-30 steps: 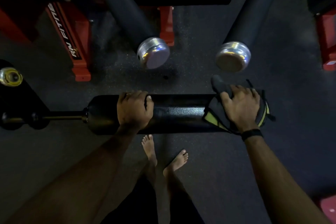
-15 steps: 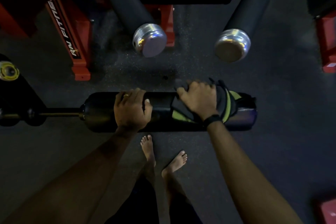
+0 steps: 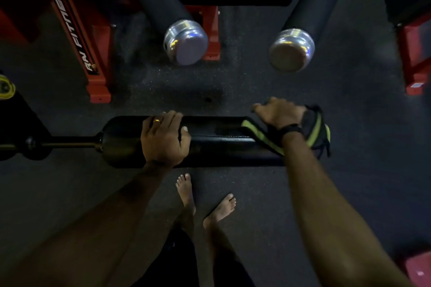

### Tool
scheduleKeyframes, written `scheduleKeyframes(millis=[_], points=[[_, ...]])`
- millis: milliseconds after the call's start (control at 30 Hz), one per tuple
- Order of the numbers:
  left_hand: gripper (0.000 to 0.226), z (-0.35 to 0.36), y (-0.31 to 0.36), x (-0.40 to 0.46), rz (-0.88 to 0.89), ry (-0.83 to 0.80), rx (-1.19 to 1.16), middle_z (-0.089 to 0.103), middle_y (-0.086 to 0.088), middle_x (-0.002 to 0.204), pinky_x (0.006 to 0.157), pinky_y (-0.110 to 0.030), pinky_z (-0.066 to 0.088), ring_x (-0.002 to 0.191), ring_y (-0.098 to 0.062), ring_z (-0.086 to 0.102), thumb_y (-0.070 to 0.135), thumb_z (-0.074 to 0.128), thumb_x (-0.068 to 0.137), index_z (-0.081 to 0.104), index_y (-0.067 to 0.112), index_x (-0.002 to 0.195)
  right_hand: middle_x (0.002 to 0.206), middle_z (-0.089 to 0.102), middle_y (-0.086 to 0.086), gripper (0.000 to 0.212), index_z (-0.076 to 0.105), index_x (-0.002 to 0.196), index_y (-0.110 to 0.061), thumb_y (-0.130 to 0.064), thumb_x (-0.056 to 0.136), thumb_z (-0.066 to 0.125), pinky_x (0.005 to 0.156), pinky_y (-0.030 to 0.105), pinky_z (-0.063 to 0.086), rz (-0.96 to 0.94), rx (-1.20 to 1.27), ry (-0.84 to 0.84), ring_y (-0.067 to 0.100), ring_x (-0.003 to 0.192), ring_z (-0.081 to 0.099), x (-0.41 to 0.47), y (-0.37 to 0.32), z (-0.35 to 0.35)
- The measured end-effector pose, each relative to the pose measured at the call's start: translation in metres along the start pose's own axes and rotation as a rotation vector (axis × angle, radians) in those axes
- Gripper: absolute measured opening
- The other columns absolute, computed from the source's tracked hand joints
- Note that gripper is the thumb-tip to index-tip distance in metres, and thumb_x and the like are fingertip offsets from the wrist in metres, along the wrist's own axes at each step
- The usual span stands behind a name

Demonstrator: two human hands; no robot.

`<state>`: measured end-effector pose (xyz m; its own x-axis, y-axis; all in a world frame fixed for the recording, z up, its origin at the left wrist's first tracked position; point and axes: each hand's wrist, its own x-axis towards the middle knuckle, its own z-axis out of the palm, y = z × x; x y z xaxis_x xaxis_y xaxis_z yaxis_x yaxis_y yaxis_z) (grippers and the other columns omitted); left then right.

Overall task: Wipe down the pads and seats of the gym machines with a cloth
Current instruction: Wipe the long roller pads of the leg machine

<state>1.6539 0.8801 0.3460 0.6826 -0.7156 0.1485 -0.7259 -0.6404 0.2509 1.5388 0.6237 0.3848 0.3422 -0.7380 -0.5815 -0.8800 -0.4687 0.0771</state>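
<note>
On the roller pad's (image 3: 210, 140) right end again, back from mid-pad: right hand (image 3: 278, 112) pressing the cloth (image 3: 312, 128), fingers draped over, grip unclear. Left hand (image 3: 163, 137) unchanged, curled round the pad.

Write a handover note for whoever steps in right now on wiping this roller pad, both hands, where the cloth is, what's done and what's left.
Left hand: grips the black roller pad near its left end, steadying it.
Right hand: on the cloth at the pad's right end, fingers over the far side; whether they curl round it cannot be told.
Cloth: dark with yellow-green trim, draped over the pad's right end.
Done: a damp-looking sheen shows on the pad's middle, next to the cloth.
Left: the stretch under the left hand, the pad's underside, then the two chrome-capped rollers beyond, apparently untouched.
</note>
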Motion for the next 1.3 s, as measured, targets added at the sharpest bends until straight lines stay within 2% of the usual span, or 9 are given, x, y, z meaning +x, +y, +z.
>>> scheduleKeyframes(millis=[167, 300, 467, 567, 733, 933, 1100, 1233, 1300], points=[[0.040, -0.005, 0.003, 0.004, -0.018, -0.033, 0.000, 0.073, -0.014, 0.102, 0.091, -0.041, 0.037, 0.093, -0.034, 0.067, 0.029, 0.049, 0.085, 0.071, 0.003, 0.106, 0.118, 0.068, 0.010, 0.055, 0.069, 0.115, -0.022, -0.058, 0.091, 0.036, 0.106, 0.050, 0.030, -0.378, 0.097, 0.208, 0.032, 0.114, 0.058, -0.072, -0.083, 0.034], [0.038, -0.009, 0.003, 0.006, -0.008, -0.044, -0.016, 0.071, -0.011, 0.099, 0.088, -0.040, 0.036, 0.090, -0.032, 0.065, 0.029, 0.048, 0.085, 0.069, 0.004, 0.106, 0.133, 0.063, 0.010, 0.066, 0.063, 0.132, -0.019, -0.058, 0.084, 0.041, 0.119, 0.054, 0.021, -0.553, 0.184, 0.378, 0.029, 0.130, 0.052, -0.093, -0.024, 0.057], [0.038, -0.004, 0.000, 0.002, -0.032, -0.064, -0.023, 0.070, -0.008, 0.103, 0.093, -0.040, 0.037, 0.098, -0.030, 0.063, 0.031, 0.048, 0.088, 0.068, 0.008, 0.110, 0.123, 0.066, 0.014, 0.062, 0.069, 0.117, -0.013, -0.055, 0.082, 0.038, 0.114, 0.059, 0.025, -0.169, 0.244, 0.501, 0.035, 0.123, 0.054, -0.053, 0.076, 0.041], [0.040, -0.002, 0.000, 0.001, -0.031, -0.072, -0.007, 0.070, -0.010, 0.108, 0.095, -0.041, 0.038, 0.102, -0.030, 0.063, 0.032, 0.046, 0.089, 0.068, 0.007, 0.112, 0.119, 0.065, 0.019, 0.064, 0.067, 0.107, -0.011, -0.062, 0.085, 0.037, 0.102, 0.055, 0.034, 0.018, 0.271, 0.259, 0.040, 0.115, 0.054, -0.018, 0.068, 0.009], [0.042, -0.002, -0.001, 0.002, -0.014, -0.076, 0.021, 0.069, -0.011, 0.109, 0.094, -0.042, 0.038, 0.101, -0.032, 0.063, 0.033, 0.044, 0.089, 0.068, 0.006, 0.113, 0.146, 0.053, 0.014, 0.066, 0.057, 0.137, -0.017, -0.065, 0.093, 0.045, 0.109, 0.049, 0.032, -0.020, 0.048, -0.143, 0.036, 0.132, 0.050, 0.020, 0.011, -0.009], [0.046, -0.001, 0.001, -0.006, -0.011, -0.030, 0.040, 0.067, -0.012, 0.117, 0.098, -0.043, 0.035, 0.109, -0.033, 0.060, 0.034, 0.046, 0.086, 0.065, 0.006, 0.117, 0.121, 0.068, 0.011, 0.051, 0.068, 0.115, -0.019, -0.058, 0.093, 0.044, 0.099, 0.047, 0.033, -0.382, 0.099, 0.170, 0.032, 0.113, 0.060, -0.043, -0.064, 0.026], [0.051, 0.014, 0.002, -0.043, 0.008, 0.165, 0.063, 0.059, -0.013, 0.132, 0.113, -0.046, 0.029, 0.130, -0.032, 0.050, 0.036, 0.049, 0.084, 0.061, 0.006, 0.124, 0.131, 0.064, 0.007, 0.060, 0.062, 0.133, -0.022, -0.061, 0.093, 0.041, 0.117, 0.053, 0.025, -0.619, 0.105, 0.503, 0.027, 0.128, 0.053, -0.082, -0.006, 0.063], [0.052, 0.024, 0.004, -0.058, 0.013, 0.263, 0.042, 0.053, -0.014, 0.138, 0.118, -0.044, 0.021, 0.136, -0.033, 0.044, 0.037, 0.043, 0.090, 0.056, 0.006, 0.129, 0.132, 0.064, 0.010, 0.060, 0.065, 0.130, -0.019, -0.056, 0.088, 0.045, 0.117, 0.057, 0.025, -0.453, 0.098, 0.619, 0.031, 0.131, 0.051, -0.063, 0.073, 0.061], [0.052, 0.022, 0.005, -0.058, 0.012, 0.240, 0.026, 0.053, -0.015, 0.140, 0.117, -0.048, 0.023, 0.137, -0.033, 0.044, 0.037, 0.043, 0.090, 0.053, 0.007, 0.131, 0.124, 0.066, 0.015, 0.061, 0.068, 0.120, -0.016, -0.059, 0.087, 0.038, 0.110, 0.057, 0.033, -0.228, 0.151, 0.513, 0.036, 0.121, 0.055, -0.043, 0.091, 0.038]])
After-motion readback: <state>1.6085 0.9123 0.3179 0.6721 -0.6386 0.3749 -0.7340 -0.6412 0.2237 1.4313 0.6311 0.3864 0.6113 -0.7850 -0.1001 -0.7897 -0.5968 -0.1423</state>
